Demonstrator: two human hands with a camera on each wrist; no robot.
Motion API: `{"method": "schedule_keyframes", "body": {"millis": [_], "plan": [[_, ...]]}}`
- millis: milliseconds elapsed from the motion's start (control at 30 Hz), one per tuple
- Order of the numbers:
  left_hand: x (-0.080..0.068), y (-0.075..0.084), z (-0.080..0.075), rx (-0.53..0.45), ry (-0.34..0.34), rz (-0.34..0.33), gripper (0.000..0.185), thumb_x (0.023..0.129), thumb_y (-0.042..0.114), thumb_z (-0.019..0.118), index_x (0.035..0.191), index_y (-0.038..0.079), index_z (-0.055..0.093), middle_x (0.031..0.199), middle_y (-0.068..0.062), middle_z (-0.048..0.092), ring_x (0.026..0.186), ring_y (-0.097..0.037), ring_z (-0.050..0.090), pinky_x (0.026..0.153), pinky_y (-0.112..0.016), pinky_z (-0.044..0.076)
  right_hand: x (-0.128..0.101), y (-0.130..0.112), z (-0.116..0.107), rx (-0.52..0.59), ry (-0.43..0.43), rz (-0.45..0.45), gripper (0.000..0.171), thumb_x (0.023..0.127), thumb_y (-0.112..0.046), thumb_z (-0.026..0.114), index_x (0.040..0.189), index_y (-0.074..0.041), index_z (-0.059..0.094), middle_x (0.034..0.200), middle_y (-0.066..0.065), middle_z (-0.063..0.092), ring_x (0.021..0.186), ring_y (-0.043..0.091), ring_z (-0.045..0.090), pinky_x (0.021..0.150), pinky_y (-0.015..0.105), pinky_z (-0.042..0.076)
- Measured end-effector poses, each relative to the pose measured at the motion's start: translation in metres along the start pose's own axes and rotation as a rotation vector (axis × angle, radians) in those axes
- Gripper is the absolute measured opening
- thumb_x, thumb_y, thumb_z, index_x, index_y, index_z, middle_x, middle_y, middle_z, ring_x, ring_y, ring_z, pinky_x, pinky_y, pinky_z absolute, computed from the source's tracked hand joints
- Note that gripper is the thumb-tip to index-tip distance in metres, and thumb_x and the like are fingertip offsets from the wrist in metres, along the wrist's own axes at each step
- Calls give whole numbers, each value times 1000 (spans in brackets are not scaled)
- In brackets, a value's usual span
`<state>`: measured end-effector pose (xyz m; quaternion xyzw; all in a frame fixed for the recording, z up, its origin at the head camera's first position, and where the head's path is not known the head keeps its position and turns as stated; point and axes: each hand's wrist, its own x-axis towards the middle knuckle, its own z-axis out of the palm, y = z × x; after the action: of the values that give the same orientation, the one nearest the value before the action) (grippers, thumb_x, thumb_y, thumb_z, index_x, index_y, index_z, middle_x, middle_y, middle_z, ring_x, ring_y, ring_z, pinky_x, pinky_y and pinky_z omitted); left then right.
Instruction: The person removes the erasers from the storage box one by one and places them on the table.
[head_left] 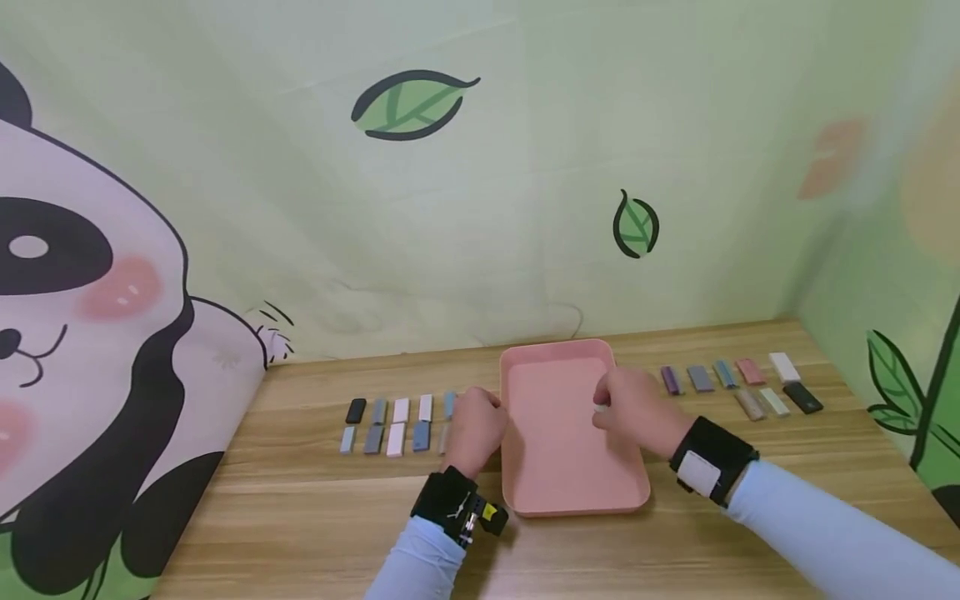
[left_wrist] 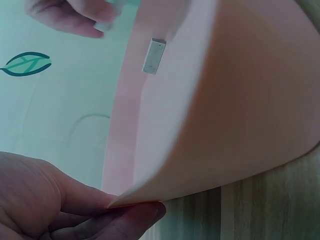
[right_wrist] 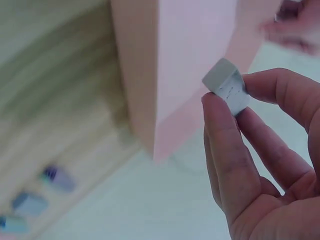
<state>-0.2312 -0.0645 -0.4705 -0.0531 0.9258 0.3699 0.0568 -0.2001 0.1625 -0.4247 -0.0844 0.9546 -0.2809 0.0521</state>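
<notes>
My left hand [head_left: 476, 429] is at the left side of the shallow pink tray [head_left: 558, 500]. In the left wrist view, thumb and fingers [left_wrist: 142, 216] pinch the tray's rim. Over the tray's right side, my right hand [head_left: 633, 404] pinches a small grey-white rectangular block [right_wrist: 230, 90] between thumb and fingertips, above the tray floor. A similar pale grey block [left_wrist: 154, 56] shows inside the tray in the left wrist view; the head view does not show it, and my right hand may be covering it.
Left of the tray lie two rows of small blocks, among them a black block [head_left: 356, 410] and a blue block [head_left: 422, 436]. More blocks sit to the right, including a purple block [head_left: 671, 381] and a black block [head_left: 802, 397]. A printed cloth [head_left: 525, 208] hangs behind the wooden table [head_left: 300, 517].
</notes>
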Motion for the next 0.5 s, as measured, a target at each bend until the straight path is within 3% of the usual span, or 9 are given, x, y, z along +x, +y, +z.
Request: {"method": "schedule_keyframes", "body": {"millis": [267, 500], "plan": [[2, 1, 0, -5, 0, -3, 36, 87, 9, 53, 52, 13, 46, 48, 3, 32, 40, -14, 40, 36, -24, 29, -2, 53, -53, -128, 124, 49, 21, 77, -22, 68, 86, -4, 71, 82, 9, 68, 68, 17, 57, 59, 34, 46], [2, 1, 0, 8, -2, -6, 36, 87, 9, 52, 51, 13, 46, 48, 3, 32, 40, -14, 39, 36, -24, 28, -10, 100, -68, -115, 131, 115, 21, 75, -18, 69, 81, 3, 69, 78, 14, 67, 63, 19, 57, 54, 31, 45]]}}
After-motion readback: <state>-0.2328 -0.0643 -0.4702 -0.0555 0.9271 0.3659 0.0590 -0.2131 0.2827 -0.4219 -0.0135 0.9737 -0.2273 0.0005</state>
